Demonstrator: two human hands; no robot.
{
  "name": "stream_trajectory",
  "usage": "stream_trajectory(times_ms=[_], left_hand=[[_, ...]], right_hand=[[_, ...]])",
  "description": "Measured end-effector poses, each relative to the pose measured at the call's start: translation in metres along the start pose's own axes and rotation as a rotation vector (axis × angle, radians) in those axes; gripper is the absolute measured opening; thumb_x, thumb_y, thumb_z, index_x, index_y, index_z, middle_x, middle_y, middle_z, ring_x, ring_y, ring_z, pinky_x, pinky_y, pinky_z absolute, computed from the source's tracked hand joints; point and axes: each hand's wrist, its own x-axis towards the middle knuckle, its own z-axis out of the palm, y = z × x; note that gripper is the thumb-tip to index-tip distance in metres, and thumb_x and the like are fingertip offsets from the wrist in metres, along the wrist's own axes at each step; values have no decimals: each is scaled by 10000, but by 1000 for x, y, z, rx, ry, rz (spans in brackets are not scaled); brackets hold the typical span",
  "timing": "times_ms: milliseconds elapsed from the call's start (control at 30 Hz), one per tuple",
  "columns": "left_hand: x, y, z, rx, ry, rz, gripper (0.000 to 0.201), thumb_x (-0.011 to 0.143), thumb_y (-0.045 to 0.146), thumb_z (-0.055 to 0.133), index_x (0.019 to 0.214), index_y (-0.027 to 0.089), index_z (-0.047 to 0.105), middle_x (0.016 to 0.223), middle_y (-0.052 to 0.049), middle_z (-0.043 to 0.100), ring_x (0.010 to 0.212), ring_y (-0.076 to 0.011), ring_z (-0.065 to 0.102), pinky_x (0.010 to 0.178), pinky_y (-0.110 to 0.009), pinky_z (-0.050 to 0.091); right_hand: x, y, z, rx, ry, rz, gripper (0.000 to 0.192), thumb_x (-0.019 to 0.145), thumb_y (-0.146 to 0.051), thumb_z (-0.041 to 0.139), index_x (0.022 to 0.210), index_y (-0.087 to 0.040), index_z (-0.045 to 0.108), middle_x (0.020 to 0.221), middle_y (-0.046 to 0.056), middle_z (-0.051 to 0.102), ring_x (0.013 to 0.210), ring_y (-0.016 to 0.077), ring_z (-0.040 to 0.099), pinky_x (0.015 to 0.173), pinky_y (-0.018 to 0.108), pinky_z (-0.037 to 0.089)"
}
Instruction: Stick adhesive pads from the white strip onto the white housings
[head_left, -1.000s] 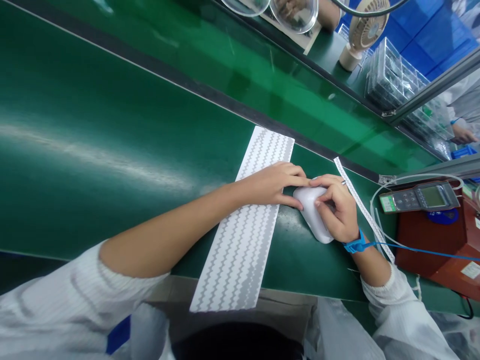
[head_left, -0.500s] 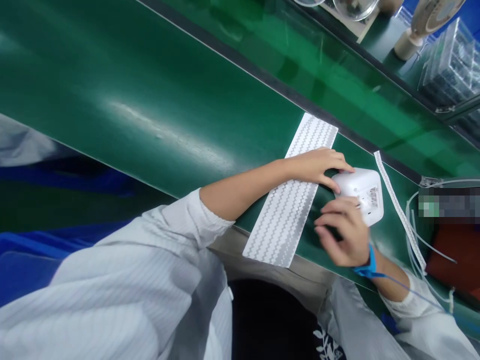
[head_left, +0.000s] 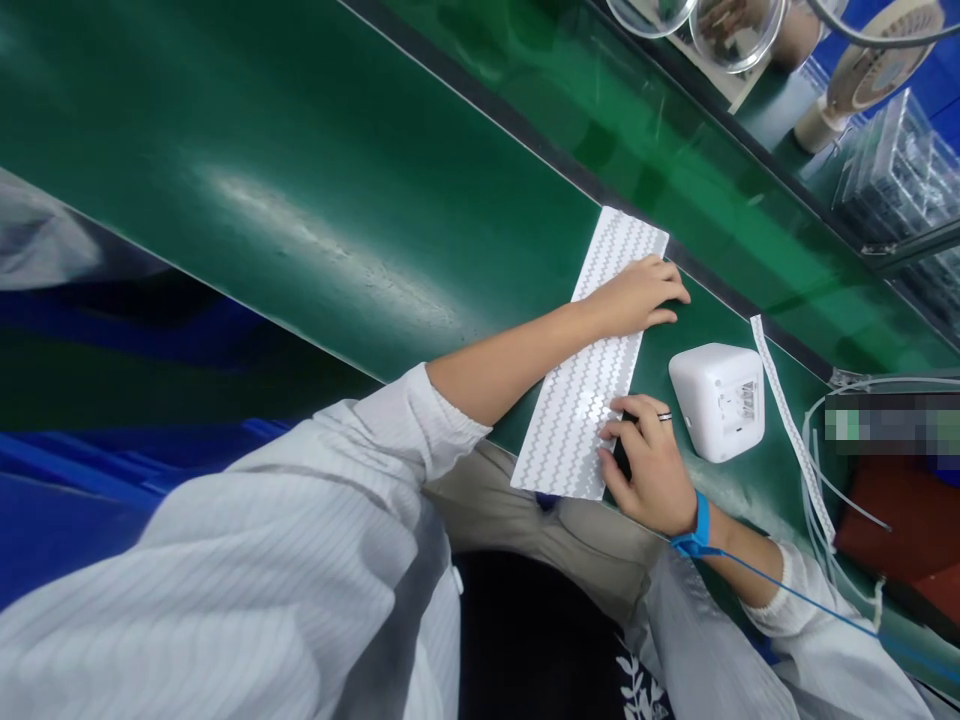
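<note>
A long white sheet of small grey stickers (head_left: pixel 574 420) lies slantwise across the green bench, its near end jutting over the front edge. My left hand (head_left: pixel 645 295) rests over the far part of the sheet, fingers apart and reaching past its right side, with nothing held. At the sheet's right edge, my right hand (head_left: pixel 649 465) has its bent fingertips on or just above the stickers; the fingers are apart. A blue wrist strap (head_left: pixel 697 530) with a cord is on that wrist. The white rounded device (head_left: pixel 718 400) sits to the right, untouched, its recessed panel showing.
A narrow white strip (head_left: pixel 793 425) lies right of the device, beside thin pale cables (head_left: pixel 811 450). A reddish-brown box (head_left: pixel 892 530) is at the far right. Above the bench, a shelf holds clear round containers (head_left: pixel 739 30), a beige fan (head_left: pixel 874 75) and stacked clear trays (head_left: pixel 896 180).
My left hand has let go of the white device and moved up and left over the sheet. My right hand has moved left from the device to the sheet's edge.
</note>
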Motion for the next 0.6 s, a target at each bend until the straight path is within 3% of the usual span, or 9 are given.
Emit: stream_trajectory(times_ms=[200, 600], left_hand=[[-3, -9, -1, 107, 156, -160, 346, 1134, 248, 604, 1421, 177, 783, 1432, -162, 708, 1388, -352, 543, 1229, -522, 456], [-2, -5, -3, 138, 116, -207, 382, 1136, 249, 579, 1445, 136, 771, 1462, -197, 689, 1442, -386, 524, 1259, -559, 444]], right_hand=[[2, 3, 0, -9, 3, 46, 260, 991, -90, 651, 1201, -237, 687, 1446, 186, 664, 1393, 410, 591, 1159, 688, 574], [-1, 1, 5, 66, 60, 127, 179, 1030, -100, 628, 1134, -239, 673, 1504, 186, 684, 1400, 384, 638, 1183, 663, 573]])
